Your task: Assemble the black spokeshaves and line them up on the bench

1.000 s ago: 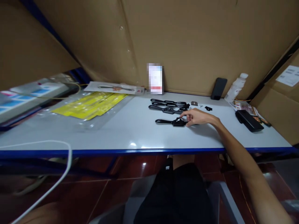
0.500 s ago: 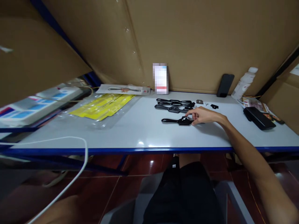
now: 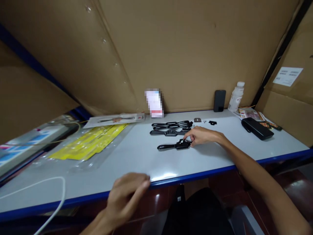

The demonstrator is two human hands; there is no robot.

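Note:
A black spokeshave (image 3: 176,145) lies near the middle of the white table. My right hand (image 3: 199,135) pinches the far edge and right side of its body with thumb and forefinger, hiding its right handle. Just behind it are more black spokeshaves, including a dull one (image 3: 168,132) and glossy ones (image 3: 162,126). A small metal blade (image 3: 197,120), tiny screws (image 3: 204,121) and a black cap plate (image 3: 213,123) sit farther back. Over the table's front edge hangs my left hand (image 3: 128,192), slightly blurred, thumb apart from the fingers, holding nothing visible.
Clear plastic packaging with a yellow sheet (image 3: 89,145) covers the left side, before a packaged spokeshave (image 3: 114,119). A lit phone (image 3: 154,103), a dark phone (image 3: 219,101) and a bottle (image 3: 236,97) stand along the cardboard wall. A black case (image 3: 257,128) lies right.
My left hand has come up into view at the table's front edge. My right hand stays at the front spokeshave. The camera view has shifted and tilted.

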